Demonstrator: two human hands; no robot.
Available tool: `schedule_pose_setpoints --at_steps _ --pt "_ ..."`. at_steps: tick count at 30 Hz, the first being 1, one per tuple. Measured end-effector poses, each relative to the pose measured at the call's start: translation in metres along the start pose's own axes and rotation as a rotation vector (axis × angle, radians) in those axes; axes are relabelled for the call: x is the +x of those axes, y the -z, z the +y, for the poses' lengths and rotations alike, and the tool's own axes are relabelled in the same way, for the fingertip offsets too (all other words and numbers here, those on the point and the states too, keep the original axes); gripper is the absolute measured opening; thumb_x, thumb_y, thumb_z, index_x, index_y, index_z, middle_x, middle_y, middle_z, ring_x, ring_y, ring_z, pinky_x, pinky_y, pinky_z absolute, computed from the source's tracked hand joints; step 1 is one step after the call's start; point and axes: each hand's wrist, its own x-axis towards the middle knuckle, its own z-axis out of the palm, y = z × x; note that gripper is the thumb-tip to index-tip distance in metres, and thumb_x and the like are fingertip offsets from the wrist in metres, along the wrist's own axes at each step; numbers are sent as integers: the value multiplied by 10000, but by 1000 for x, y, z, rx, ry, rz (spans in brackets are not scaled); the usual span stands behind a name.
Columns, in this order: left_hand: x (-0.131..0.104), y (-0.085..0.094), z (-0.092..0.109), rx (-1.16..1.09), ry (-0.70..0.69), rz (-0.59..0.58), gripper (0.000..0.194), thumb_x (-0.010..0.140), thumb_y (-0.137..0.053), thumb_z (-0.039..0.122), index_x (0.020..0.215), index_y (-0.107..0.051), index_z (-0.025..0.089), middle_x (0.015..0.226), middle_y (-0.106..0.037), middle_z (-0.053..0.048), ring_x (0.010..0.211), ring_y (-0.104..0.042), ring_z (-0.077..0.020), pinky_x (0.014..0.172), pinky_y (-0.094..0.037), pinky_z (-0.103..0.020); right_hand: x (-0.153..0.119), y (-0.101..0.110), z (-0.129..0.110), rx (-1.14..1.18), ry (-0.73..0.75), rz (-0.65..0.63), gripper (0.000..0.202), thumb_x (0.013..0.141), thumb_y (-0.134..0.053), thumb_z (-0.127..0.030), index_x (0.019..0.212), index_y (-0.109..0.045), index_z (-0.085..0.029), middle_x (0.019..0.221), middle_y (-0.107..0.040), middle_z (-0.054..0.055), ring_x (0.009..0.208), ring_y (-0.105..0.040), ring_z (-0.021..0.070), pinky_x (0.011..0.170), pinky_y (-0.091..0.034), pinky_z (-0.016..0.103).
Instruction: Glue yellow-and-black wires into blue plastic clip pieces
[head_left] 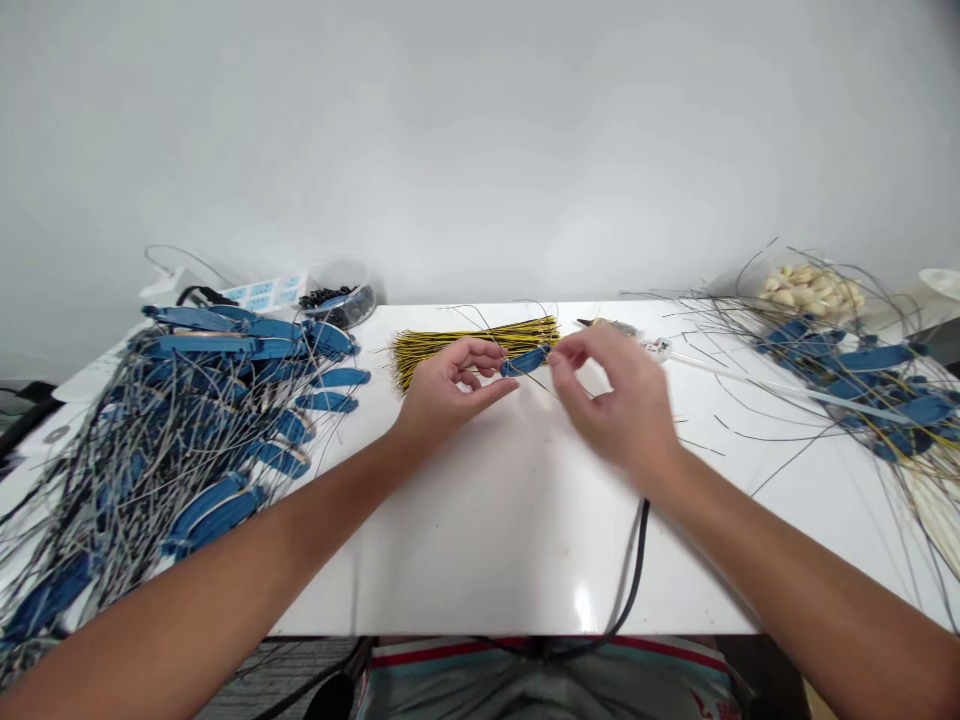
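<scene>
Sitting between the two hands, the blue piece is just in front of the yellow-and-black wire bundle, toward the middle of the counter's far edge. Its left end lies between the thumb and forefinger of the left hand, which are closed about it from below and above. Its right end meets the fingertips of the right hand; thumb and forefinger are drawn close there, but whether they clamp the piece itself or a thin wire at its end, I cannot tell. Fine wires stick out around the piece.

Toward the counter's left edge, well apart from the hands, spreads a heap of blue pieces with grey and black wires. Behind it, by the far left corner, stand a clear cup with black bits and a white power strip. Near the right edge lies a smaller wired cluster, with a tub of cream-coloured parts behind it. A black cable hangs over the near edge.
</scene>
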Motion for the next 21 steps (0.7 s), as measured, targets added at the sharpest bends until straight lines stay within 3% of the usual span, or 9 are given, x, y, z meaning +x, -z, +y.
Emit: schedule_pose_setpoints --at_steps 1,3,6,9,12,15,21 --pt "0 0 -1 -5 -4 2 452 778 -932 478 1105 -758 220 1090 -799 -69 901 -713 -158 758 -576 -254 7 15 5 -93 -23 37 214 1009 -581 -347 851 -651 -221 859 -701 56 824 -647 222 764 -458 372" --pt "1 0 -2 -4 -10 7 448 775 -933 477 1099 -759 222 1091 -802 -65 905 -716 -159 754 -572 -254 18 45 19 -322 -244 19 381 989 -607 -465 693 -603 -226 710 -648 59 677 -576 219 651 -380 373" --pt "2 -1 -3 16 -8 8 444 777 -929 480 1107 -765 231 1057 -803 -56 896 -715 -159 734 -567 -251 22 76 44 -552 -579 -314 581 953 -580 -692 597 -607 -234 605 -612 73 609 -541 235 586 -316 374" --pt "2 -1 -2 33 -17 -1 417 781 -922 473 1085 -776 229 1016 -798 -53 876 -707 -154 711 -563 -242 13 79 60 -572 -660 -532 706 900 -505 -874 607 -612 -240 620 -640 71 627 -581 245 581 -329 356" --pt "2 -1 -2 41 -25 -3 410 783 -914 476 1080 -783 225 1015 -794 -59 858 -699 -153 682 -560 -236 5 67 67 -561 -694 -544 728 838 -526 -929 604 -579 -242 634 -663 66 647 -607 253 584 -341 352" --pt "2 -1 -2 37 -24 -1 416 774 -918 474 1076 -780 224 1010 -794 -60 847 -692 -151 669 -554 -233 4 60 70 -548 -735 -511 678 818 -592 -884 594 -554 -244 626 -666 67 668 -618 267 591 -348 361" --pt "2 -1 -4 12 -24 -10 429 766 -937 451 1083 -760 223 1072 -800 -60 888 -696 -145 723 -553 -232 4 71 78 -382 -834 -382 610 846 -637 -793 612 -552 -236 623 -661 51 628 -592 237 579 -357 361"
